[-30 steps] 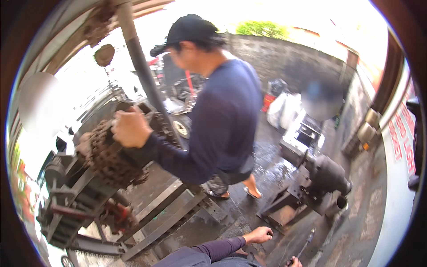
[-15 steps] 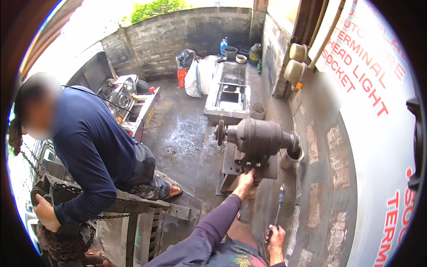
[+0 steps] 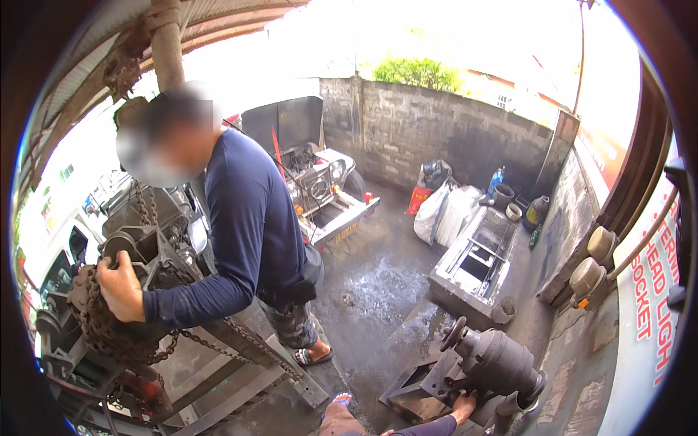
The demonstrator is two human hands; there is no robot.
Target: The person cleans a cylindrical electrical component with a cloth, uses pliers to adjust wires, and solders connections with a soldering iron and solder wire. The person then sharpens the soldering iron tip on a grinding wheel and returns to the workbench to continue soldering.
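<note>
Shows dull, dark metal on the machine (image 3: pixel 503 359), rough metal on the chain (image 3: pixel 89 314), matt cloth on the co-worker's shirt (image 3: pixel 251 190).

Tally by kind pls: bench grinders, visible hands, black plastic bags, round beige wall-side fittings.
Bench grinder: 1
Hands: 2 (wearer's left hand, co-worker's hand)
Black plastic bag: 1
Beige fittings: 2 (upper fitting, lower fitting)
Total: 6

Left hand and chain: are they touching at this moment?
Apart: the head view shows the left hand by the motor, with floor between it and the chain.
</note>
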